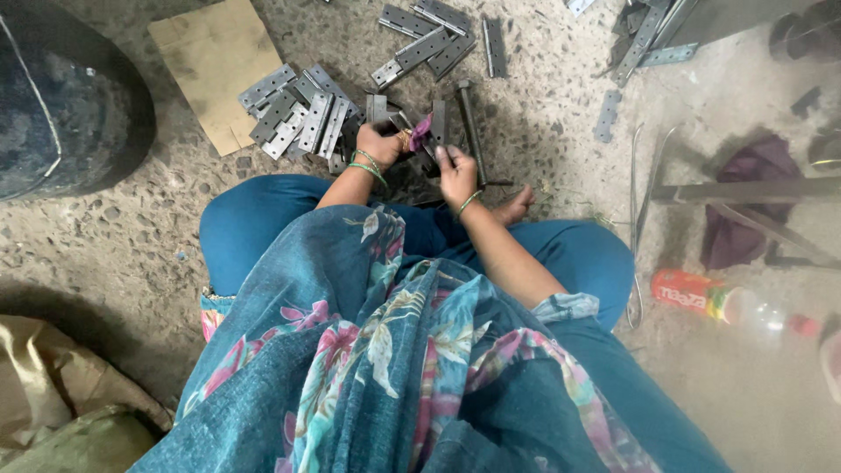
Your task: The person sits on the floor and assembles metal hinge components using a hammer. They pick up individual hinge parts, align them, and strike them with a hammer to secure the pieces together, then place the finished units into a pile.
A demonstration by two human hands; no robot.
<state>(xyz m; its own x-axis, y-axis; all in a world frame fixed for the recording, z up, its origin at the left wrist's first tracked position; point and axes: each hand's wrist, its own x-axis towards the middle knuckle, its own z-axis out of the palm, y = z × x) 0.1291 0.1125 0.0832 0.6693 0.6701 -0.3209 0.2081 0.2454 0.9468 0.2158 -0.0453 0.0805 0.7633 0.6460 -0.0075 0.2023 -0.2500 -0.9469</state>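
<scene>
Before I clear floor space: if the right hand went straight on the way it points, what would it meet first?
Probably the long dark bolt just ahead of the right hand; depth is unclear.

Dull grey metal hinges [298, 109] lie on a rough speckled stone floor [543, 114]; the cardboard sheet [215, 57] looks matt, the plastic bottle [718, 298] glossy.

Blue trousers, teal floral-print top, short patterned sleeve; green bangles on both wrists; bare foot.

Brown cardboard sheet [215, 61] on the floor, plastic bottle [718, 302] lying sideways, dark purple cloth [753, 206]
</scene>
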